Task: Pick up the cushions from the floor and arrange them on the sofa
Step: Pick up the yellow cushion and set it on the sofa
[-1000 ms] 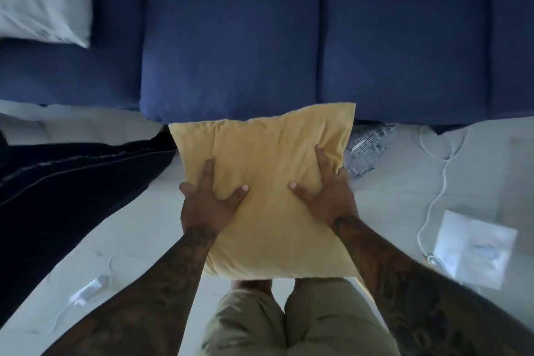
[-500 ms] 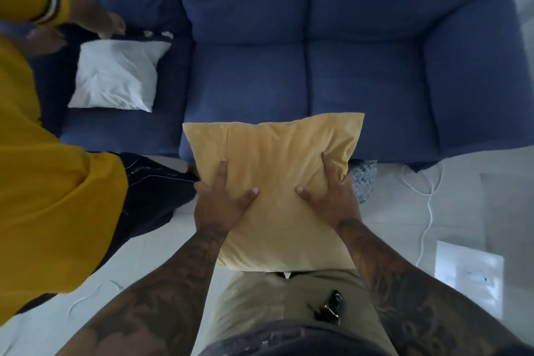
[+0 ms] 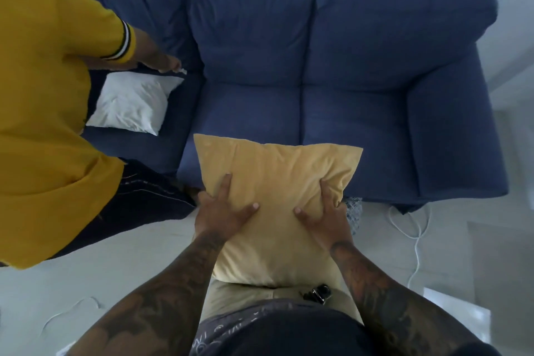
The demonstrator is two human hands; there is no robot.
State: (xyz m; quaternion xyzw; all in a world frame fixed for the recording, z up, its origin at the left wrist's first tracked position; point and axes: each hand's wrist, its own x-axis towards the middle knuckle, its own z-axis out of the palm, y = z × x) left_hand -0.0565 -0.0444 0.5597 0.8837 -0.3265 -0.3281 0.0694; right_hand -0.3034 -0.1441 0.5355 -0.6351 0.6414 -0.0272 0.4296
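Head view, my left hand (image 3: 222, 215): I have it on the left side of the yellow cushion (image 3: 277, 208), thumb on the front, fingers wrapped round the edge. The grip is closed on the cushion.
Head view, my right hand (image 3: 323, 215): I have it on the right side of the same cushion, thumb on the front and fingers squeezing the edge. This grip is pinching the cushion too.
Yellow cushion: I hold it up off the floor (image 3: 138, 243) in front of my legs. Its top edge sits in front of the front of the middle seat of the sofa (image 3: 361, 72). I cannot tell if it touches the sofa.
White cushion (image 3: 131, 102): it lies flat on the left seat of the sofa.
Other person (image 3: 46, 113): they stand at the left in a yellow top and dark trousers. One hand reaches down just above the far corner of the white cushion.
White cable (image 3: 416, 237): it lies on the floor at the right, near the sofa's corner.
Sofa: blue, with the middle and right seats bare.
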